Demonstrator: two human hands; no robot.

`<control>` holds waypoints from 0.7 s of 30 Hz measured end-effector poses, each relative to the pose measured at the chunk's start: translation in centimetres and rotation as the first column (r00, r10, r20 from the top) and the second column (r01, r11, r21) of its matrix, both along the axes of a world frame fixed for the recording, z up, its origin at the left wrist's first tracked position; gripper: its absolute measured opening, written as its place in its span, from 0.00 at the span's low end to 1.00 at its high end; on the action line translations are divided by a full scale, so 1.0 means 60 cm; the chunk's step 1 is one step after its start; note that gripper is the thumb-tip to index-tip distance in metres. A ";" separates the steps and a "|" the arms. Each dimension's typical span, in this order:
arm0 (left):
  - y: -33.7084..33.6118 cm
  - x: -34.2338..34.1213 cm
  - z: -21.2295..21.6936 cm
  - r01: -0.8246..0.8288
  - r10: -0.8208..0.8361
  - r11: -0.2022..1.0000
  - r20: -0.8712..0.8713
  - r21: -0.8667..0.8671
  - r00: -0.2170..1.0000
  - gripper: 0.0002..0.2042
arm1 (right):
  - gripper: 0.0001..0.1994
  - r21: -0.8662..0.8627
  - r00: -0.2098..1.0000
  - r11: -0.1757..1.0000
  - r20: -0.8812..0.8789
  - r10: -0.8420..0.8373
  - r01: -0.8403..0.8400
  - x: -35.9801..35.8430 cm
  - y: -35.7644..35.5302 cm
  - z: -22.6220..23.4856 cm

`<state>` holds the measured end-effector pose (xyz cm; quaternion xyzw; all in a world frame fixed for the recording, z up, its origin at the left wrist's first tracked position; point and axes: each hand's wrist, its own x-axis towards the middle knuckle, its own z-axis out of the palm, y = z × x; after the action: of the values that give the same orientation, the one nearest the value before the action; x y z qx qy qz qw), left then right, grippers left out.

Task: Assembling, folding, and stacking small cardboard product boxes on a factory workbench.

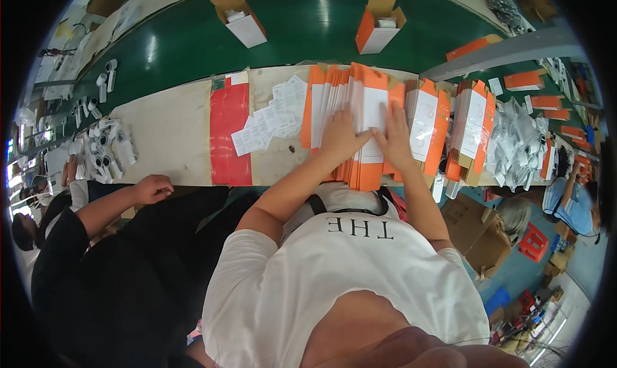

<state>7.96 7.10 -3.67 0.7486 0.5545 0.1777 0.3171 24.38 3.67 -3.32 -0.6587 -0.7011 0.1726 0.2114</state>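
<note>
A row of folded-flat orange and white cartons (367, 162) lies across the bench in front of me, overlapping one another. My left hand (340, 133) rests on the white panels near the middle of this row, fingers stretched forward. Just to its right, my right hand (394, 135) lies on the same cartons with its fingers extended and the thumb pointing toward my left hand. Both hands are open, pressing on the cartons from above. To the left of the row, several printed paper sheets (273, 114) are spread loosely.
Further right lie two more bundles of flat cartons (422, 124) and a heap of clear-bagged white items (517, 143). Two opened cartons (247, 32) stand on the green belt (308, 27) beyond. Red tape (230, 133) crosses the bench; a person in black (128, 265) sits at my left.
</note>
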 end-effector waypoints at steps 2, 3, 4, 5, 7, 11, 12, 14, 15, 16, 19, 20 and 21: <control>-0.013 -0.016 0.021 0.039 -0.042 0.987 0.016 0.153 0.999 0.32 | 0.31 -0.020 0.999 0.999 0.021 -0.038 0.039 -0.001 -0.012 -0.010; -0.018 -0.026 0.029 0.080 -0.095 0.949 0.035 0.304 0.995 0.31 | 0.30 -0.038 0.995 0.996 0.053 -0.083 0.085 0.002 -0.017 -0.011; -0.016 -0.046 0.019 0.027 -0.065 0.928 0.090 0.371 0.994 0.29 | 0.29 -0.021 0.995 0.995 0.012 -0.099 0.100 0.003 -0.015 -0.010; -0.018 -0.060 -0.015 0.036 -0.071 0.929 0.084 0.368 0.994 0.29 | 0.29 -0.025 0.994 0.994 0.006 -0.106 0.107 -0.005 -0.018 -0.007; -0.026 -0.077 -0.077 -0.295 0.336 0.940 0.330 -0.169 0.882 0.29 | 0.30 -0.106 0.986 0.980 0.015 -0.167 0.168 -0.016 -0.014 0.003; -0.037 -0.031 -0.082 -0.314 0.334 0.933 0.095 -0.178 0.938 0.30 | 0.30 -0.125 0.972 0.964 0.002 -0.237 0.235 -0.052 -0.010 0.012; -0.036 -0.034 -0.078 -0.303 0.323 0.937 0.101 -0.175 0.941 0.30 | 0.30 -0.086 0.978 0.974 0.012 -0.209 0.209 -0.058 -0.008 0.007; -0.038 -0.045 -0.066 -0.206 0.226 0.956 0.076 -0.210 0.971 0.33 | 0.30 -0.038 0.981 0.981 0.026 -0.192 0.193 -0.068 -0.009 0.007; -0.039 -0.056 -0.053 -0.193 0.213 0.960 0.081 -0.204 0.974 0.33 | 0.29 0.011 0.978 0.988 0.144 -0.151 0.151 -0.076 -0.012 0.010; -0.036 -0.067 -0.034 -0.112 0.116 0.993 0.107 -0.040 0.988 0.32 | 0.28 0.056 0.960 0.994 0.258 -0.110 0.099 -0.087 -0.012 0.016; -0.011 -0.065 0.033 0.000 0.099 0.983 0.520 -0.186 0.849 0.30 | 0.26 0.074 0.981 0.979 0.009 -0.192 0.191 -0.110 -0.025 0.093; -0.009 -0.058 0.044 0.157 0.295 0.880 0.775 -0.448 0.559 0.28 | 0.25 -0.024 0.989 0.990 -0.036 -0.141 0.140 -0.133 -0.033 0.133; 0.000 -0.048 0.042 0.228 0.388 0.828 0.817 -0.512 0.426 0.23 | 0.23 -0.116 0.992 0.989 -0.082 -0.100 0.090 -0.153 -0.041 0.160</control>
<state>5.05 7.10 -1.17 0.3797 0.3601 0.3961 0.7545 15.17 1.19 6.30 -0.6941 -0.6481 0.2300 0.2128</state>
